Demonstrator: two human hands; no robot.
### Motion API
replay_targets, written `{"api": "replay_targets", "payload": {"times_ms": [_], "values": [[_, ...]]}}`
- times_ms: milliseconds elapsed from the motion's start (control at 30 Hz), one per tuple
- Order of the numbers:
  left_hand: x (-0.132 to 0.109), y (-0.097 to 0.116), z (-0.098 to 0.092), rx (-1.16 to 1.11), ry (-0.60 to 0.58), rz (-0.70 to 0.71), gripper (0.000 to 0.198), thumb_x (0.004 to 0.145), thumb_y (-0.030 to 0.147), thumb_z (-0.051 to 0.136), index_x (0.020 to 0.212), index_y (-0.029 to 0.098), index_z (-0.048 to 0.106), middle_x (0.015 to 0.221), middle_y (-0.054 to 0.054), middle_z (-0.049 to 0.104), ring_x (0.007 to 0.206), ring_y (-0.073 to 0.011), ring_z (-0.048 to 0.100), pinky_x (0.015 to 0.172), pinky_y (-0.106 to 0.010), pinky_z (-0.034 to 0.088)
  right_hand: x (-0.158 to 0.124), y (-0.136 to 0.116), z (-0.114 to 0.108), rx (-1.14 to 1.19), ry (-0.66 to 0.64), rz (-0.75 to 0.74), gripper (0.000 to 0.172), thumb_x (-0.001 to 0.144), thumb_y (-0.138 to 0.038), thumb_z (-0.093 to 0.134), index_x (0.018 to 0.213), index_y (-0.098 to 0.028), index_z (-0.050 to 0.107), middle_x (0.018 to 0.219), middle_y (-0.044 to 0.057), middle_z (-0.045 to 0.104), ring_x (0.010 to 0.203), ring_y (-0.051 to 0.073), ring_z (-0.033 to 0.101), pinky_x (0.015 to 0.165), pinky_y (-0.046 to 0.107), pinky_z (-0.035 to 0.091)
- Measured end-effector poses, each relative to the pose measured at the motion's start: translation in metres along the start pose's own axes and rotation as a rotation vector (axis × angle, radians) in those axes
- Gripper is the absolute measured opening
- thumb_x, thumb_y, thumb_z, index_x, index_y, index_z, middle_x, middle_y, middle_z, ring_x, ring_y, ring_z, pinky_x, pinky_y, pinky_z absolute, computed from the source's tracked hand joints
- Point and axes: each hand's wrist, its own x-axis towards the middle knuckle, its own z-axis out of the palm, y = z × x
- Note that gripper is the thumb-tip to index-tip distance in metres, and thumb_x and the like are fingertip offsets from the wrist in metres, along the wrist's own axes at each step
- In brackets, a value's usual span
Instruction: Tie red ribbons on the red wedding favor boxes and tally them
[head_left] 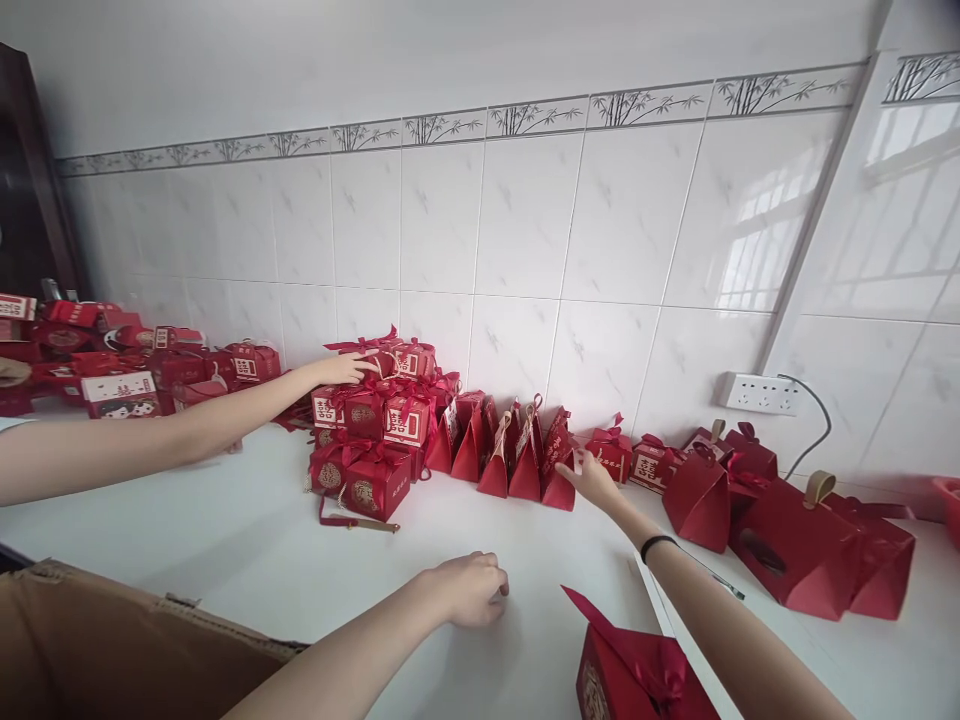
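Observation:
My right hand, with a black band at its wrist, reaches to the end of a row of upright triangular red gift boxes. Its fingers close on the side of the rightmost triangular gift box. Low over the white table, my left hand has its fingers curled in and nothing visible in them. Nearest to me at the bottom stands a red gift box with a ribbon bow, partly cut off by the frame. Other triangular gift boxes stand close together left of my right hand.
Another person's hand touches a stack of red gift boxes. A further hand shows at the left edge. An open cardboard carton sits front left. Larger red boxes and a power strip are at right.

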Motion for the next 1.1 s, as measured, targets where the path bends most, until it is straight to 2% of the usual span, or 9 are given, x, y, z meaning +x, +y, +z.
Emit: {"api": "replay_targets", "payload": {"times_ms": [167, 300, 467, 667, 800, 933, 1000, 1100], "values": [[0.0, 0.0, 0.0, -0.003, 0.002, 0.0, 0.041, 0.079, 0.027, 0.042, 0.117, 0.019, 0.055, 0.12, -0.011, 0.052, 0.111, -0.026, 0.05, 0.088, -0.039, 0.045, 0.027, -0.024, -0.023, -0.02, 0.017, 0.051, 0.033, 0.089, -0.04, 0.048, 0.104, -0.012, 0.057, 0.098, 0.008, 0.062, 0.089, 0.019, 0.06, 0.079, 0.035, 0.047], [-0.002, 0.002, -0.002, 0.001, -0.01, 0.001, 0.041, 0.078, 0.027, 0.043, 0.117, 0.019, 0.055, 0.12, -0.011, 0.052, 0.112, -0.0259, 0.049, 0.089, -0.038, 0.044, 0.036, -0.038, -0.029, -0.032, 0.063, 0.107, 0.03, 0.091, -0.039, 0.046, 0.105, -0.013, 0.056, 0.098, 0.007, 0.061, 0.087, 0.017, 0.059, 0.078, 0.036, 0.048], [-0.001, 0.003, -0.003, -0.01, -0.022, -0.018, 0.041, 0.079, 0.029, 0.042, 0.117, 0.021, 0.055, 0.121, -0.011, 0.051, 0.114, -0.0261, 0.048, 0.09, -0.039, 0.043, 0.038, -0.046, -0.022, -0.049, 0.076, 0.099, 0.038, 0.091, -0.032, 0.046, 0.123, -0.012, 0.043, 0.1, 0.009, 0.06, 0.09, 0.02, 0.059, 0.076, 0.035, 0.047], [0.002, 0.002, -0.001, 0.007, -0.035, -0.023, 0.043, 0.077, 0.031, 0.043, 0.118, 0.022, 0.054, 0.121, -0.01, 0.051, 0.113, -0.0275, 0.048, 0.085, -0.04, 0.045, 0.049, -0.045, -0.009, -0.075, 0.003, 0.125, 0.03, 0.091, -0.036, 0.048, 0.109, -0.013, 0.053, 0.102, 0.007, 0.059, 0.088, 0.018, 0.058, 0.077, 0.036, 0.049], [0.002, 0.003, -0.002, 0.011, -0.045, -0.025, 0.044, 0.078, 0.031, 0.042, 0.12, 0.022, 0.053, 0.121, -0.01, 0.051, 0.115, -0.0277, 0.047, 0.084, -0.04, 0.045, 0.056, -0.044, -0.013, -0.079, -0.059, 0.14, 0.027, 0.091, -0.036, 0.049, 0.103, -0.013, 0.057, 0.099, 0.006, 0.06, 0.084, 0.016, 0.059, 0.074, 0.034, 0.05], [0.002, 0.003, -0.002, -0.002, -0.052, -0.029, 0.043, 0.078, 0.03, 0.043, 0.119, 0.022, 0.054, 0.121, -0.011, 0.051, 0.114, -0.0274, 0.048, 0.083, -0.039, 0.045, 0.053, -0.048, -0.017, -0.117, -0.085, 0.097, 0.025, 0.091, -0.034, 0.049, 0.105, -0.014, 0.056, 0.103, 0.006, 0.059, 0.089, 0.017, 0.058, 0.078, 0.036, 0.049], [0.001, 0.003, -0.002, 0.0, -0.051, -0.02, 0.043, 0.078, 0.03, 0.043, 0.118, 0.021, 0.054, 0.121, -0.011, 0.052, 0.113, -0.0273, 0.049, 0.083, -0.038, 0.045, 0.049, -0.052, -0.021, -0.144, -0.09, 0.078, 0.028, 0.09, -0.033, 0.049, 0.108, -0.012, 0.054, 0.105, 0.009, 0.058, 0.093, 0.019, 0.058, 0.081, 0.037, 0.047], [0.001, 0.003, -0.003, 0.017, -0.055, -0.005, 0.044, 0.078, 0.029, 0.043, 0.12, 0.02, 0.054, 0.122, -0.012, 0.051, 0.114, -0.0277, 0.049, 0.084, -0.038, 0.046, 0.033, -0.059, -0.037, -0.175, -0.079, 0.049, 0.042, 0.088, -0.033, 0.048, 0.115, -0.002, 0.048, 0.109, 0.022, 0.055, 0.104, 0.03, 0.053, 0.082, 0.04, 0.044]]}}
